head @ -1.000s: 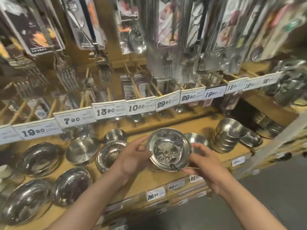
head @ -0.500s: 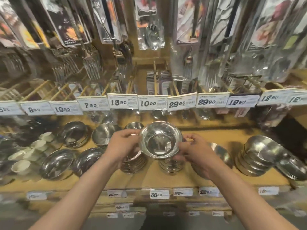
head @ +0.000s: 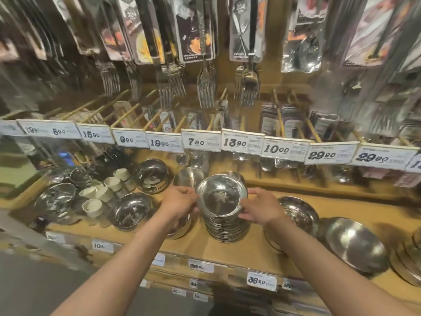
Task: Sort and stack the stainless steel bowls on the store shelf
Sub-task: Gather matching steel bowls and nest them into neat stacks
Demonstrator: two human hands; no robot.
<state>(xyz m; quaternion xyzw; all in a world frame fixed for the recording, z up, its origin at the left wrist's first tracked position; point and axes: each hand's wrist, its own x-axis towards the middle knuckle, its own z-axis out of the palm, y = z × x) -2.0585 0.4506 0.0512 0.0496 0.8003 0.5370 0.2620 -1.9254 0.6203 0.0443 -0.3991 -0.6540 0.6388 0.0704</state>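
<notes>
The top bowl (head: 220, 197) sits at the centre of the head view, on or just above a tall stack of bowls (head: 225, 226) that stands on the wooden shelf (head: 239, 254); whether it has fully seated on the stack cannot be told. The left hand (head: 180, 201), at the bowl's 9 o'clock, has its fingers curled against the rim. The right hand (head: 262, 207), at the bowl's 3 o'clock, holds the opposite rim with curled fingers and the thumb near the upper edge. Each grip is closed on the same bowl, one per side.

Surrounding items on the shelf:
- At 9 o'clock from the stack, a wide bowl (head: 131, 212) lies tilted toward the camera.
- At 10 o'clock, a short stack of deeper bowls (head: 152, 175) stands near the back.
- Further toward 9 o'clock, a cluster of small white cups (head: 102, 192) lies beside another steel bowl (head: 56, 199).
- At 3 o'clock, behind the right hand, a shallow bowl (head: 300, 213) rests; a larger bowl (head: 355, 245) lies at 4 o'clock.

At 12 o'clock, a row of price tags (head: 241, 142) runs across the rail, with packaged forks (head: 206, 87) hanging above.
</notes>
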